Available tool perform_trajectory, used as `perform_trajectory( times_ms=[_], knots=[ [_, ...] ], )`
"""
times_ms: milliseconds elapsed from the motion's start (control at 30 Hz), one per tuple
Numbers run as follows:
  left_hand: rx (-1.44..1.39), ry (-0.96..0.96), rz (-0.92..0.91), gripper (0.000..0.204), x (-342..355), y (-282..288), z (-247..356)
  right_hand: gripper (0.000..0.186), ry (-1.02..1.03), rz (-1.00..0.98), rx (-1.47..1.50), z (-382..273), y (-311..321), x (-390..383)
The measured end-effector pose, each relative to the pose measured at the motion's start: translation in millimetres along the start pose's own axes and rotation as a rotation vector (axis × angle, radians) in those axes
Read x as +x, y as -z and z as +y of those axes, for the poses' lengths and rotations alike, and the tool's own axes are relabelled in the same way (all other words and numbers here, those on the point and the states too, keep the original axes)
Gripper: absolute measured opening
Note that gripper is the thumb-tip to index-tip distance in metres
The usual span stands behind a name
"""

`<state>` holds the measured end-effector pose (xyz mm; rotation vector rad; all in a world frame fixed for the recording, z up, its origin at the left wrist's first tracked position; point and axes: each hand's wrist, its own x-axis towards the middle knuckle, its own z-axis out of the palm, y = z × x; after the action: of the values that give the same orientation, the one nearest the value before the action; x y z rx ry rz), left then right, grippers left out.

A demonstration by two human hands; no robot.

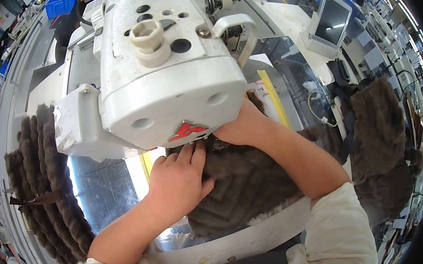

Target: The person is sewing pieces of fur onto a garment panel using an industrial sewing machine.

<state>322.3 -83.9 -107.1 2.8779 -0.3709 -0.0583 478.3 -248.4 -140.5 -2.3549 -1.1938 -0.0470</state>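
Brown fur piece [243, 193] lies partly under sewing machine [174, 92]. Left hand [178, 183], machine's near side: grip unclosed, fingers extended on fur. Right hand [242, 127]: fingers hidden behind machine; grip cannot be told.

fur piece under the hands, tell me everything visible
The fur piece looks dark brown and plush, its pile ridged in chevrons, with a pale fringe along part of its near edge. It lies mostly flat, its far part hidden by the machine head. The left hand touches its far left; the right hand is at its far side, fingertips hidden.
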Motion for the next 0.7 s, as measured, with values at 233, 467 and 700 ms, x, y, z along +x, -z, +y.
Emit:
perform_trajectory(
  times_ms=[233, 467, 700],
  knots=[
    [-0.002, 0.003, -0.005, 0.084, -3.3, 5.2, -3.6, 0.023, -0.004, -0.061, 0.133, -5.7, 19.7, -2.5],
    [0.089, -0.126, 0.000, 0.087, -12.5, 34.5, -30.2, 0.038, 0.178, -0.273, 0.270, -4.1, 37.4, -33.4],
    [0.010, -0.165, 0.034, 0.079, 1.5, 16.2, -53.2, 0.049, 0.310, -0.264, 0.204, -7.2, 23.2, -32.6]
  ],
)
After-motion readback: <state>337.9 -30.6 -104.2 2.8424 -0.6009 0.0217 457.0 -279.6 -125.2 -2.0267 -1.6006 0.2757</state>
